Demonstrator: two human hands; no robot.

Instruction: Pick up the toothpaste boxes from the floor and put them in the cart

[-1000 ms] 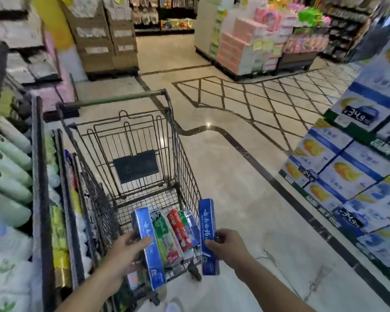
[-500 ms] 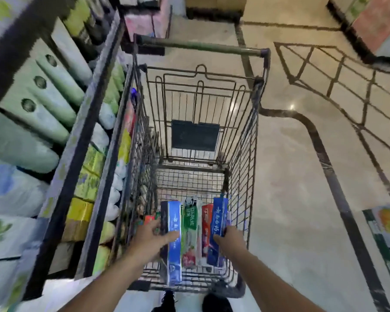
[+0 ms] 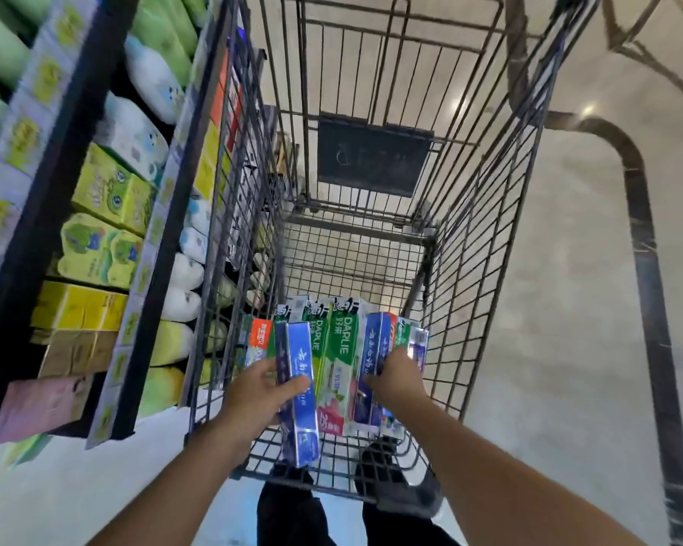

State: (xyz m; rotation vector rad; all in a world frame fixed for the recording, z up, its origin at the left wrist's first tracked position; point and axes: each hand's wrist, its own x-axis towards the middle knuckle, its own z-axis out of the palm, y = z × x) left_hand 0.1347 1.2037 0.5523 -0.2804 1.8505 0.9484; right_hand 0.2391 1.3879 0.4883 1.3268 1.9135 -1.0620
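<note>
Head camera looks steeply down, close, into the wire cart (image 3: pixel 485 214).

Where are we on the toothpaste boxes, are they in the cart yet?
Nearly. The bundle of toothpaste boxes is down inside the cart, near its wire floor. The left hand grips the outer blue box; the right hand presses the other side. Left to do: let go. The floor around the cart is mostly out of view.
</note>
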